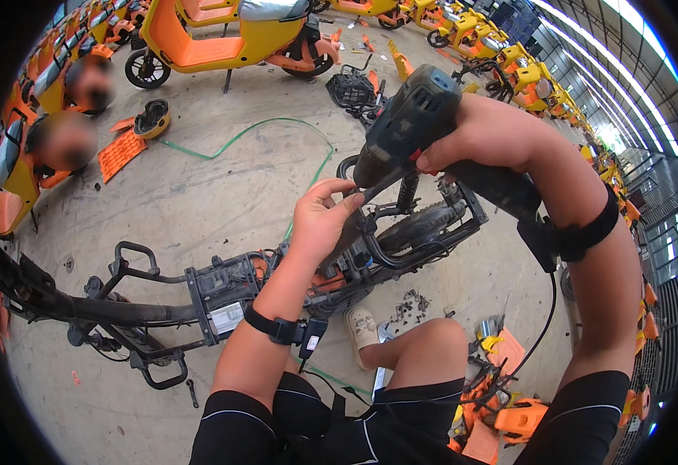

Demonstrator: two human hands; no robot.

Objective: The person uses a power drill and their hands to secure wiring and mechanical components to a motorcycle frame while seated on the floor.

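My right hand (482, 136) grips a dark cordless power drill (412, 116), its thumb near the red switch, with the nose pointing down to the left. At that nose my left hand (327, 213) is closed, thumb and fingertips pinching a dark, narrow flat part (381, 184); its full shape is hidden. Both hands are above a stripped black scooter frame (149, 312), which stretches from the left to a rear wheel (424, 227) and a black shock absorber (408, 192). Orange pieces and cables show inside the frame, partly behind my left forearm.
A yellow-orange scooter (215, 46) stands ahead, with more along both sides. Loose screws (410, 308) lie by my shoe (362, 335). Orange panels (521, 418) are heaped at lower right. A helmet (153, 120), an orange mat (122, 155) and a green strap (238, 136) lie ahead left.
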